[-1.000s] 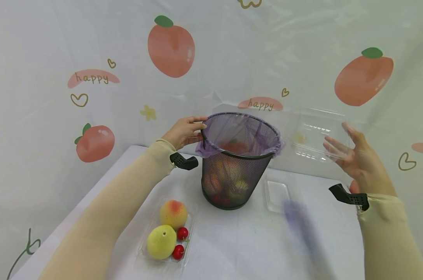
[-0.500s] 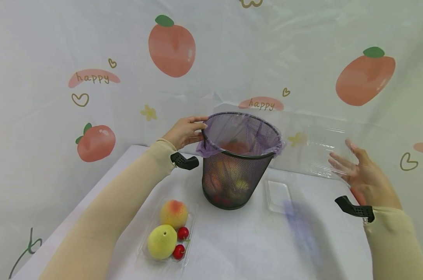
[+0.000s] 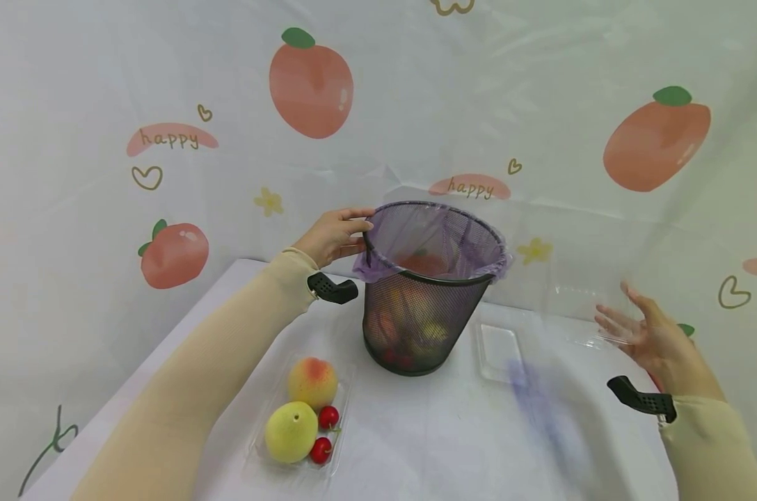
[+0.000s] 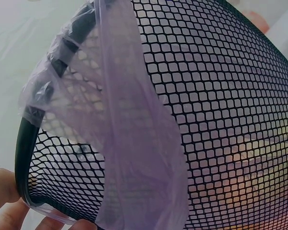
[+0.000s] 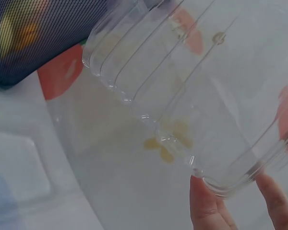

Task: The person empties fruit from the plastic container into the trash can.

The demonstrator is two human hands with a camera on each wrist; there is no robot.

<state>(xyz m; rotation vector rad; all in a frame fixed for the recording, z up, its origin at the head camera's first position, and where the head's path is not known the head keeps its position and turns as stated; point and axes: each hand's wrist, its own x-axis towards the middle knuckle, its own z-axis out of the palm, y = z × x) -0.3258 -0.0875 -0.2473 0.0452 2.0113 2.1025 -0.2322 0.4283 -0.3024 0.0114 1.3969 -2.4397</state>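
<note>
A black mesh wastebasket (image 3: 425, 316), lined with a thin purple bag (image 4: 139, 163), stands tilted on the table. Colourful fruit shows dimly through its mesh. My left hand (image 3: 331, 238) grips the wastebasket's rim at the left, thumb and fingers on either side of it. On the right, my right hand (image 3: 663, 344) pinches a clear plastic container (image 5: 182, 91) by one edge, held above the table. Its walls show several ridges in the right wrist view; in the head view it is hard to make out.
A clear tray (image 3: 347, 390) at the front left holds a peach (image 3: 312, 383), a yellow pear (image 3: 291, 431) and two cherries (image 3: 328, 417). Another clear tray (image 3: 499, 353) lies right of the wastebasket. Behind hangs a fruit-printed white cloth (image 3: 378, 153).
My right hand has come down and slightly right, lowering the clear plastic container towards the table. My left hand has stayed on the wastebasket's rim.
</note>
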